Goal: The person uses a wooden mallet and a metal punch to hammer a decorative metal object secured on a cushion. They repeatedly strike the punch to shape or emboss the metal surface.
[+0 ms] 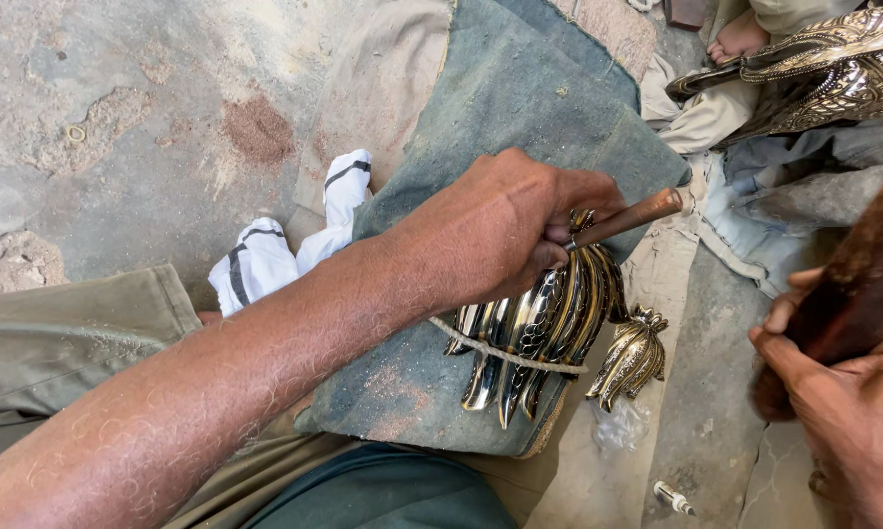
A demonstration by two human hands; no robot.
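Pressing down from above, the left hand (pixel 490 230) is clenched around a thin wooden-handled tool (pixel 622 218), whose tip is hidden against a shiny ribbed metal piece (pixel 539 328). That piece lies just under this grip on a grey-green cloth pad (pixel 520 108), bound by a cord (pixel 505 355). A dark wooden mallet (pixel 848 294) is grasped by the right hand (pixel 843 411), well off to the side. A glancing blow could let the tip skid and scratch the polished ribs, or the knuckles could be struck.
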